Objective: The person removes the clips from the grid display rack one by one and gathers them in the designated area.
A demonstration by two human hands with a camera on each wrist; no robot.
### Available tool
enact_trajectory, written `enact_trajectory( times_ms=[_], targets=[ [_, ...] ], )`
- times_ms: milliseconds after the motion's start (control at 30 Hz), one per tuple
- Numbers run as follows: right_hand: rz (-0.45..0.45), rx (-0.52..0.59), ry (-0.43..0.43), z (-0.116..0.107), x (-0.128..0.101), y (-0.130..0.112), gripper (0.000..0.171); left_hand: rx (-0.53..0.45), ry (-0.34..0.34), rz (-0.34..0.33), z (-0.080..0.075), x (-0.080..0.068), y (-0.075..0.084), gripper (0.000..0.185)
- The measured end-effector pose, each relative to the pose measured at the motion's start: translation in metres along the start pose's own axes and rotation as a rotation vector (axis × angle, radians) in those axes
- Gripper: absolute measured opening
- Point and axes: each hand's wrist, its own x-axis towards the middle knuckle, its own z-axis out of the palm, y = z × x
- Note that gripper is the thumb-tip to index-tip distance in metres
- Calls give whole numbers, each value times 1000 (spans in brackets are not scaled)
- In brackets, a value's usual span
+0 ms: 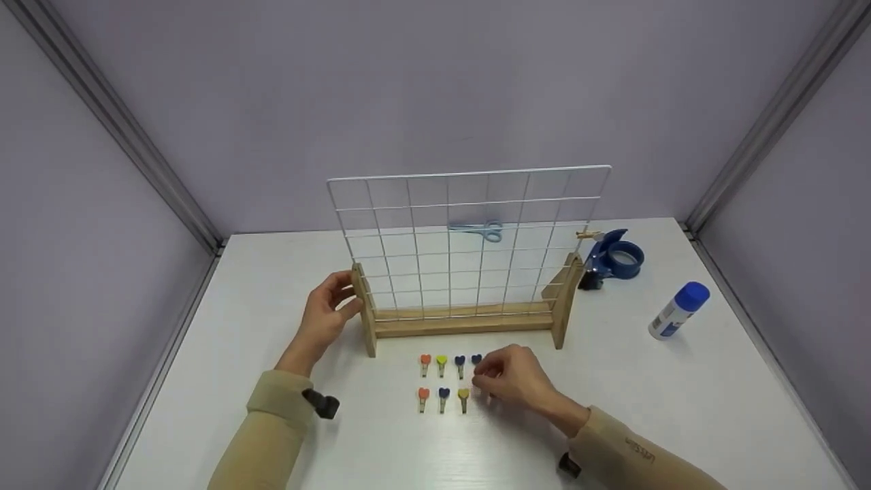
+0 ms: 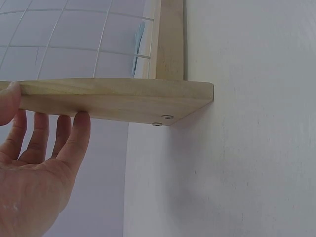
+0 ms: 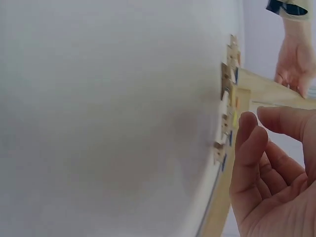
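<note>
A white wire grid (image 1: 448,233) stands upright in a wooden base (image 1: 463,325). My left hand (image 1: 325,314) holds the stand's left side board (image 2: 113,98), with fingertips against its outer face and the thumb at its edge. Small wooden clips with heart heads lie in two rows before the stand: orange (image 1: 425,358), yellow (image 1: 441,359) and navy (image 1: 460,359). My right hand (image 1: 516,374) hovers beside the rightmost navy clip (image 1: 476,358), partly hiding it. In the right wrist view, a small gap parts thumb and index finger (image 3: 254,143), with nothing visible between them.
One wooden clip (image 1: 589,235) is attached to the grid's right edge. Light-blue scissors (image 1: 491,231) lie behind the grid. At the right are a blue tape dispenser (image 1: 622,260) and a glue stick (image 1: 679,311) with a blue cap. Walls border the white table (image 1: 367,435).
</note>
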Motion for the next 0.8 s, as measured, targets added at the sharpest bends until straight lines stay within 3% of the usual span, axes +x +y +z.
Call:
enact_trajectory(
  times_ms=[300, 567, 800],
  targets=[
    [89, 189, 40, -55, -13, -4, 17, 19, -15, -1, -1, 1, 1, 51],
    [-5, 336, 146, -121, -23, 2, 20, 21, -18, 5, 0, 0, -1, 51],
    [-87, 392, 339, -167, -28, 6, 23, 3, -9, 18, -1, 0, -1, 51]
  ],
)
